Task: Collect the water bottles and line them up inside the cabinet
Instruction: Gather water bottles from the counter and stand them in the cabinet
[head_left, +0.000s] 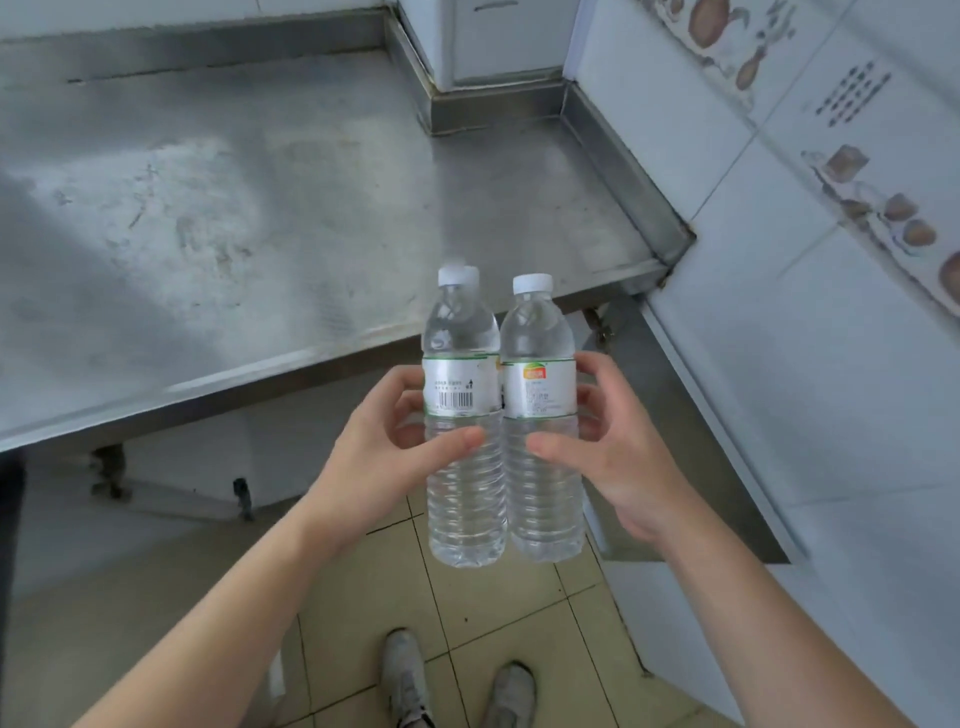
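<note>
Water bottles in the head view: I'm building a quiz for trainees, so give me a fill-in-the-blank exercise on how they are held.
1. The left hand and right hand together hold ___ water bottles.
2. Each bottle's cap is coloured ___.
3. The barcode faces the camera on the bottle on the ___ side.
4. The bottles are held above the tiled ___.

Missing words: two; white; left; floor
</note>
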